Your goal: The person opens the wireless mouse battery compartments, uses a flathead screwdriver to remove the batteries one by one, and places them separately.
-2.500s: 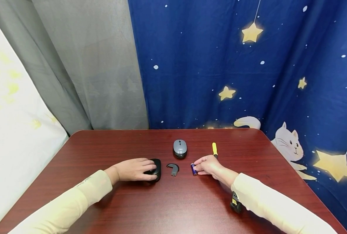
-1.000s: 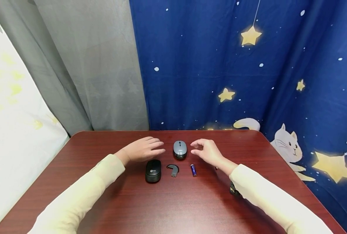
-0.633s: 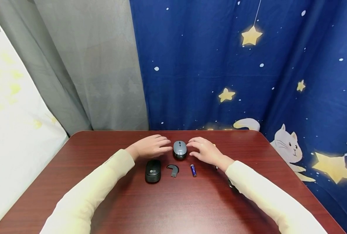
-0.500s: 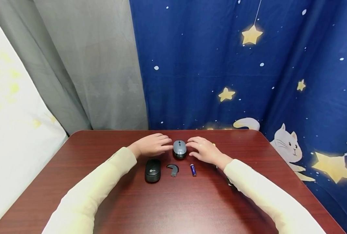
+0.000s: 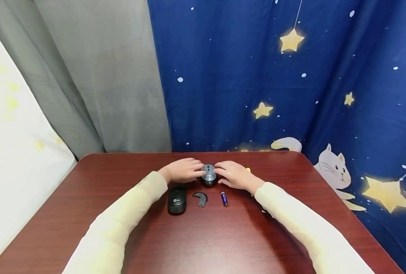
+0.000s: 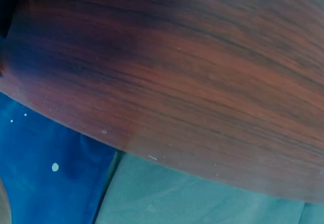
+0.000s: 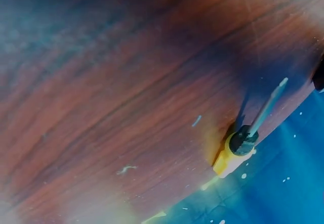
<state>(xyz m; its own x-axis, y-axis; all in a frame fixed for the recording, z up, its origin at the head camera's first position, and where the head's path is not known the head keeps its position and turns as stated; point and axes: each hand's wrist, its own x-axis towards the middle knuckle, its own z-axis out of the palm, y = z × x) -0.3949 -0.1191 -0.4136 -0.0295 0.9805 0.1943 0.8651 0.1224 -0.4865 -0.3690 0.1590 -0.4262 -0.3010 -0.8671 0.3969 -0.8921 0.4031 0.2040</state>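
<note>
A grey-and-black computer mouse (image 5: 208, 179) lies on the table between the two hands in the head view. From the left, my left hand (image 5: 183, 170) reaches it with fairly straight fingers, its fingertips over the mouse's left edge. Opposite, the right hand (image 5: 234, 175) lays loosely bent fingers over the mouse's right edge. Part of the mouse's top is hidden by the fingertips. A black mouse (image 5: 177, 200) lies just below the left hand. In front of the grey mouse are a dark grey hook-shaped piece (image 5: 201, 199) and a blue battery (image 5: 224, 199). Neither wrist view shows a hand.
Behind the right hand lies a screwdriver (image 7: 242, 140), its yellow handle partly showing in the head view. The reddish-brown wooden table (image 5: 203, 239) ends at a back edge, with grey and blue star-printed curtains (image 5: 223, 76) behind it.
The right hand has left the battery and the left hand the black mouse. Both moved away from the body and inward, closing in on the grey mouse from either side.
</note>
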